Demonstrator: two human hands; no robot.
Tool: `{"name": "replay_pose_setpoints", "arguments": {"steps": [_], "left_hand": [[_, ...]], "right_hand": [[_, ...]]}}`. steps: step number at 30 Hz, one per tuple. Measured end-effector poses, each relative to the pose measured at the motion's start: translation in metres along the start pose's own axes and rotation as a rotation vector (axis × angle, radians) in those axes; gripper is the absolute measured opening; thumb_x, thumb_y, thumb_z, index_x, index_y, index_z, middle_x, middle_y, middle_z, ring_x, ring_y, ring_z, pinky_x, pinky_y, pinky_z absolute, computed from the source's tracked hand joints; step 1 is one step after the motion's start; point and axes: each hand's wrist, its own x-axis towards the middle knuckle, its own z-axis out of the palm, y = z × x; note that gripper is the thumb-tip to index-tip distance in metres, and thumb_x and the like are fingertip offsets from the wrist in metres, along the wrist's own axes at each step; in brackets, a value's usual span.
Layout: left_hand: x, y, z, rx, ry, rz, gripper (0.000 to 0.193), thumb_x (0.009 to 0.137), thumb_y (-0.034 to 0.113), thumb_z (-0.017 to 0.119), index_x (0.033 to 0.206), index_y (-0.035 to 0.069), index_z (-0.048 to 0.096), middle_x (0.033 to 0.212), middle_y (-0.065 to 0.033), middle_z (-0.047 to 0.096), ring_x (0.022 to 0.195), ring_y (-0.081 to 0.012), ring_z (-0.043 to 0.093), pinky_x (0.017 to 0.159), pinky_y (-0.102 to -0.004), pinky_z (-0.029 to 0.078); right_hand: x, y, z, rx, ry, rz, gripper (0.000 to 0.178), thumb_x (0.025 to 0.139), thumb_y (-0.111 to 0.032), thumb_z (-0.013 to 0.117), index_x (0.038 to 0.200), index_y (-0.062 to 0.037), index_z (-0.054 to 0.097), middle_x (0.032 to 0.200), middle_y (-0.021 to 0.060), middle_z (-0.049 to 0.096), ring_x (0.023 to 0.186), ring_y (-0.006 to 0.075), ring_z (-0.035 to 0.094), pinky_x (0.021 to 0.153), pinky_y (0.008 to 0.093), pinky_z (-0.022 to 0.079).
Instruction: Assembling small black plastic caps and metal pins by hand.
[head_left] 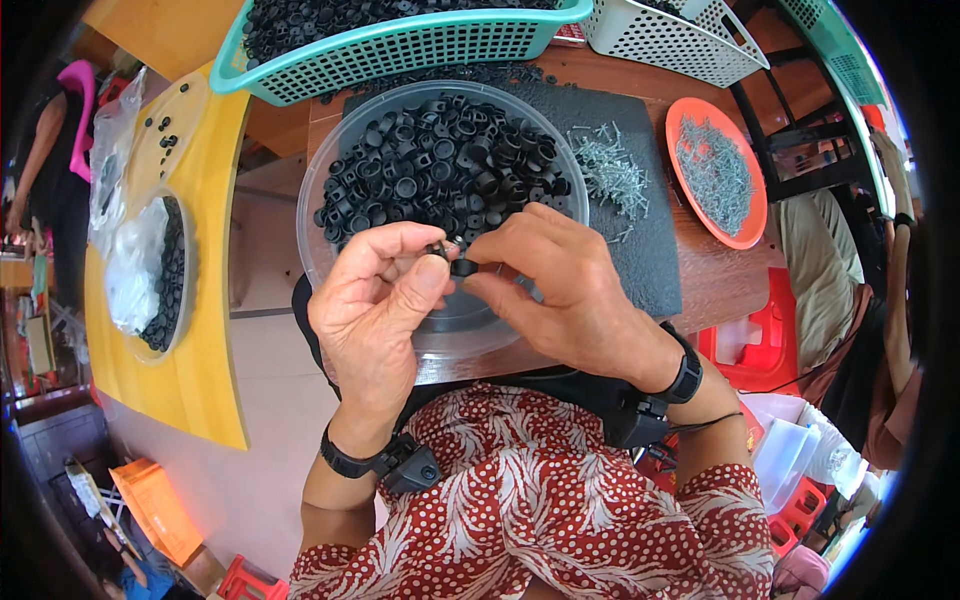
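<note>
Black parts [440,160] in tub [455,335], screws [715,172] on plate [759,190]

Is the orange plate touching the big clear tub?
Apart. The head view shows the grey mat and silvery screws between the orange plate and the clear tub.

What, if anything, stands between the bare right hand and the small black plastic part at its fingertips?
Nothing visible: the right hand pinches the small black plastic part directly. The left hand is close beside it; the clear round plastic tub lies below, not between.
</note>
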Motion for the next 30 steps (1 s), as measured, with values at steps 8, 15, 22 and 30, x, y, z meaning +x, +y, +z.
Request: {"name": "replay_pose_setpoints", "arguments": {"steps": [8,15,22,30], "left_hand": [[0.000,-0.002,0.002,-0.154,-0.031,-0.051,0.022,0.083,0.009,0.063,0.099,-0.004,0.054,0.088,-0.0124,0.061,0.065,-0.0162,0.058,0.058,-0.0275,0.049],[-0.002,0.001,0.005,-0.256,-0.052,-0.065,0.022,0.082,0.006,0.064,0.100,-0.004,0.055,0.087,-0.0103,0.062,0.070,-0.0149,0.060,0.065,-0.0253,0.050],[-0.003,-0.002,0.004,-0.272,-0.056,-0.054,0.023,0.081,0.006,0.065,0.098,-0.005,0.055,0.089,-0.0111,0.062,0.070,-0.0157,0.059,0.066,-0.0261,0.050],[0.002,-0.006,-0.003,-0.382,-0.148,-0.134,0.023,0.082,0.009,0.064,0.099,-0.004,0.055,0.088,-0.0138,0.062,0.070,-0.0189,0.061,0.063,-0.0280,0.050]], "right_hand": [[-0.007,-0.010,0.006,0.442,0.153,0.373,0.016,0.076,-0.001,0.064,0.091,0.0010,0.060,0.081,0.0094,0.060,0.067,0.0144,0.060,0.054,0.0263,0.046],[-0.015,-0.017,0.012,0.427,0.191,0.320,0.023,0.080,-0.001,0.063,0.103,0.0006,0.059,0.087,0.0068,0.060,0.075,0.0104,0.058,0.065,0.0235,0.047],[-0.014,-0.016,0.014,0.421,0.200,0.278,0.026,0.080,0.000,0.064,0.105,0.0008,0.059,0.086,0.0070,0.060,0.074,0.0114,0.059,0.064,0.0226,0.046],[-0.016,-0.016,0.016,0.693,0.307,0.428,0.024,0.079,0.000,0.063,0.102,-0.0006,0.060,0.082,0.0043,0.059,0.074,0.0081,0.055,0.064,0.0229,0.046]]}}
